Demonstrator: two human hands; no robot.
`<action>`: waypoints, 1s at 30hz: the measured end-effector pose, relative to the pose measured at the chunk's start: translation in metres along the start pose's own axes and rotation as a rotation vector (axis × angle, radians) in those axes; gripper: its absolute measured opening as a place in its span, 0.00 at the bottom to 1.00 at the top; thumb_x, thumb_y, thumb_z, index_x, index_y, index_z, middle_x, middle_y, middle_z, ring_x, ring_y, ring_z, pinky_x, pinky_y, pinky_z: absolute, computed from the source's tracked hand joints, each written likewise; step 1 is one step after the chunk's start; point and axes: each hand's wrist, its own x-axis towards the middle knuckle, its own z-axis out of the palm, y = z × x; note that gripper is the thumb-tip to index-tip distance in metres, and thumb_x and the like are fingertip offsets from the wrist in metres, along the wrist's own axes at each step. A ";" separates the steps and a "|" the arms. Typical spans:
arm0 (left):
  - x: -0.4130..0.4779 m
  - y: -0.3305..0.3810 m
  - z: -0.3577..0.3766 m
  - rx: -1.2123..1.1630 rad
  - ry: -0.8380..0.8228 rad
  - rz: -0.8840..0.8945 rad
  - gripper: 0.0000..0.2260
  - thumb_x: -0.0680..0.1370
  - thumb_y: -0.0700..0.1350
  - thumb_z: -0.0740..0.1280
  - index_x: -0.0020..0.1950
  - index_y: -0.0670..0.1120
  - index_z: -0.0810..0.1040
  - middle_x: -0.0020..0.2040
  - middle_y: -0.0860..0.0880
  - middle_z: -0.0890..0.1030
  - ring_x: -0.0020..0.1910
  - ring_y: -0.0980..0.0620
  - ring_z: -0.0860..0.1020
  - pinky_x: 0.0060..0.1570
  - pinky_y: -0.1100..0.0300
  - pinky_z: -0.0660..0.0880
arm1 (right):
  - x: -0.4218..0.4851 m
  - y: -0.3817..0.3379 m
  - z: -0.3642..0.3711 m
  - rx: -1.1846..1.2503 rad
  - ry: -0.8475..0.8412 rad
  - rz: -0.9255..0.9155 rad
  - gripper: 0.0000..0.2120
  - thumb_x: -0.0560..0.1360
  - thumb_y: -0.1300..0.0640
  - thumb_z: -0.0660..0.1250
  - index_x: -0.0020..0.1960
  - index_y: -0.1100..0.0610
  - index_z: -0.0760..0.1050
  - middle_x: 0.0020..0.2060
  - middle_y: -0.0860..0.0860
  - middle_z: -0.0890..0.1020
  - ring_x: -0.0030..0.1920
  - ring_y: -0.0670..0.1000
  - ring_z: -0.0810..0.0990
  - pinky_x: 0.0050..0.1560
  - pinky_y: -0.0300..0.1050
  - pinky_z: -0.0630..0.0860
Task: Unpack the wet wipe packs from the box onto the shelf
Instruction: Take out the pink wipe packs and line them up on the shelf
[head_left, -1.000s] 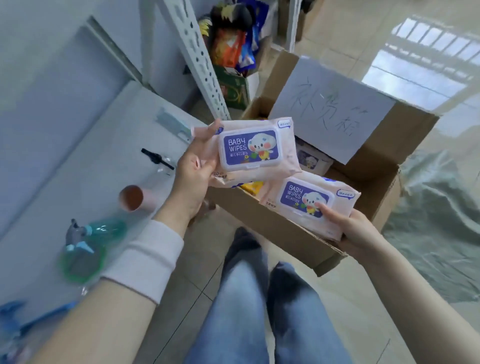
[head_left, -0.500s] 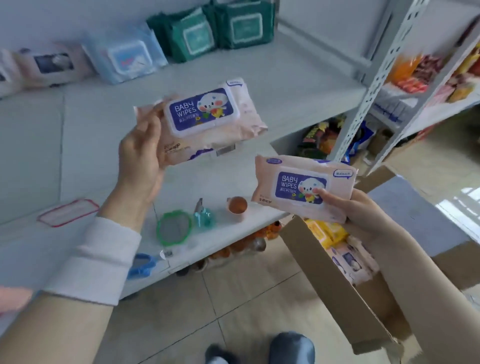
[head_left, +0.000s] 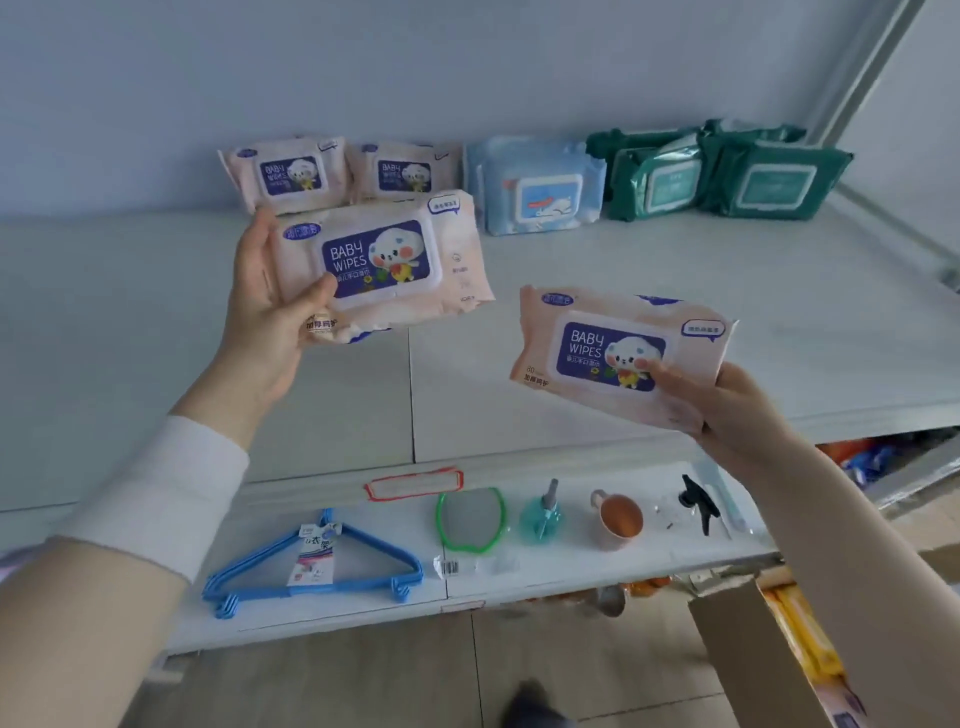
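My left hand (head_left: 270, 306) grips a pink baby wipes pack (head_left: 395, 265) by its left end, held up over the grey shelf (head_left: 597, 270). My right hand (head_left: 727, 410) holds a second pink baby wipes pack (head_left: 608, 348) by its lower right corner, lower and to the right, above the shelf's front part. Two more pink packs (head_left: 291, 174) stand against the back wall, with blue packs (head_left: 535, 187) and green packs (head_left: 722, 174) to their right. The cardboard box (head_left: 748, 654) shows at the bottom right, with yellow and pink packs inside.
A lower shelf (head_left: 561, 571) holds blue hangers (head_left: 311, 566), a green-rimmed mirror (head_left: 470, 519), a teal spray bottle (head_left: 543, 514), an orange cup (head_left: 618, 517) and a black sprayer head (head_left: 698, 501). A metal upright (head_left: 867, 67) stands at the right. Tiled floor lies below.
My view has swung from the box up to face the shelf. Both hands have carried their packs up and forward, from over the box to over the shelf.
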 end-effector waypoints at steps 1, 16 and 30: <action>0.012 -0.003 -0.013 0.006 0.030 -0.010 0.30 0.76 0.29 0.61 0.68 0.59 0.60 0.66 0.59 0.71 0.56 0.54 0.76 0.34 0.61 0.80 | 0.017 -0.003 0.011 -0.004 -0.020 -0.011 0.41 0.46 0.45 0.83 0.55 0.60 0.77 0.50 0.53 0.85 0.50 0.52 0.84 0.44 0.42 0.81; 0.153 -0.063 -0.119 0.188 0.252 -0.132 0.36 0.75 0.29 0.63 0.76 0.54 0.52 0.61 0.61 0.72 0.55 0.60 0.77 0.47 0.60 0.79 | 0.247 0.000 0.173 -0.068 -0.078 0.050 0.36 0.53 0.44 0.80 0.57 0.54 0.75 0.53 0.51 0.83 0.56 0.56 0.81 0.59 0.56 0.77; 0.277 -0.125 -0.132 0.552 0.195 -0.143 0.31 0.77 0.37 0.65 0.76 0.48 0.55 0.72 0.50 0.65 0.64 0.57 0.69 0.47 0.81 0.70 | 0.345 0.015 0.229 -0.717 0.530 -0.077 0.33 0.69 0.48 0.73 0.68 0.57 0.65 0.62 0.54 0.75 0.62 0.57 0.74 0.58 0.48 0.70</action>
